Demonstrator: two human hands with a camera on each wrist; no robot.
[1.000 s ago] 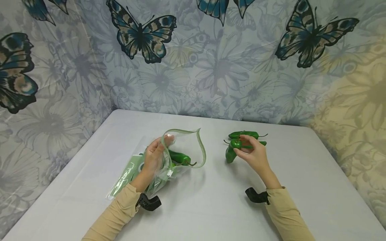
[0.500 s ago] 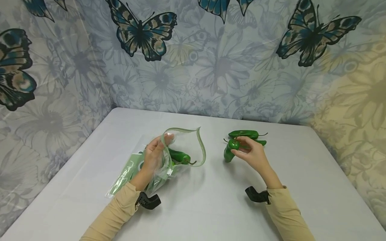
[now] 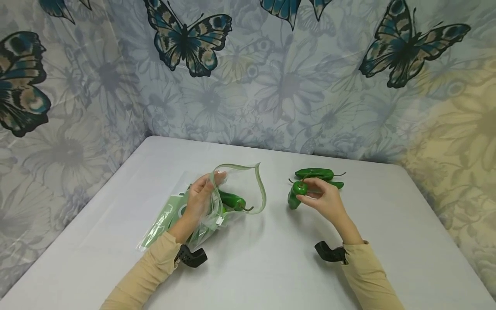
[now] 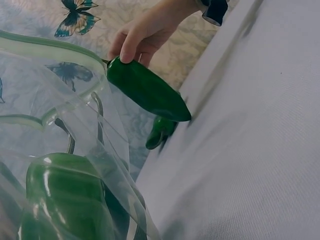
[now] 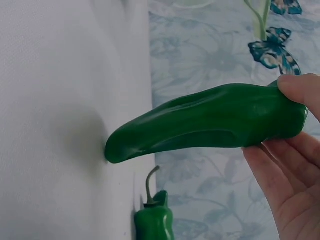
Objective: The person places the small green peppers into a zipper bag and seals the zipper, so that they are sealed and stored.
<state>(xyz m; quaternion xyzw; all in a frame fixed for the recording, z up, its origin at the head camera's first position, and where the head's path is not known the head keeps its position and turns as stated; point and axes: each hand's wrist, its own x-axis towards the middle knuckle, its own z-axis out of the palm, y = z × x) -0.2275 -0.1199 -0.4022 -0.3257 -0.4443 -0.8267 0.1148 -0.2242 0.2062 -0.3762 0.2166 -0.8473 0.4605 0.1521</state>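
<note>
While one bag [image 3: 263, 193] is gripped near its mouth by the left hand [image 3: 198, 199], one pepper [image 5: 205, 117] is pinched at its stem end between the thumb and fingers of the right hand [image 3: 323, 196]. Both hands are thus occupied. The held pepper is tilted, with its tip pointed down toward the counter [image 3: 263, 267]; whether the tip is touching cannot be told.

Three peppers are counted outside the bag: the held one and two more, which are laid close together near the right hand. Of these, the far pepper [image 3: 315, 173] is seen almost whole, and the near pepper [image 3: 336, 185] is partly hidden behind the hand. Inside the clear bag at least two peppers are shown by their stems in the left wrist view; the full number cannot be made out through the plastic. The mouth is edged by a green strip and is held open.

One white tag [image 3: 219, 221] is seen at the bag's lower edge; no lettering can be read on it. By the left forearm, one green panel [image 3: 162, 221] is covered by clear plastic and marked with a pale ring [image 3: 182, 209]; no brand is legible. Five butterflies [image 3: 184, 43] are printed on the wall [image 3: 286, 125].
</note>
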